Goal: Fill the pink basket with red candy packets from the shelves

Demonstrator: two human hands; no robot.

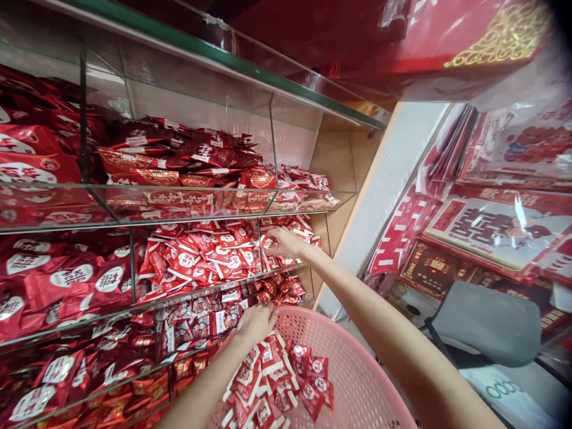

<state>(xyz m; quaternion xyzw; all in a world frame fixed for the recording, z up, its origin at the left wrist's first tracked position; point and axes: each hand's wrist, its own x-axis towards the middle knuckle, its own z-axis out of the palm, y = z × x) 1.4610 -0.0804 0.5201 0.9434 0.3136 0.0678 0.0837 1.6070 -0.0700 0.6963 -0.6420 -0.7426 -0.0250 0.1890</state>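
Note:
My right hand (286, 243) reaches into the right-hand compartment of the middle shelf. Its fingers are bent round small red-and-white candy packets (298, 225), partly hidden among them. My left hand (255, 325) grips the far rim of a pink perforated plastic basket (353, 357), its fingers curled over the edge. Inside the basket lies a pile of red candy packets with white ends (263, 375). Beside that pile are several smaller red packets (313, 381). Left of my right hand, across a glass divider, similar red-and-white packets (196, 253) fill the neighbouring compartment.
Glass fronts and dividers edge the shelves, such as the upper glass strip (223, 199). Larger dark red packets (210, 149) fill the shelf above. A grey chair (487, 322) stands at right, before wrapped red decorations (491, 226). A red box (447, 36) overhangs the top.

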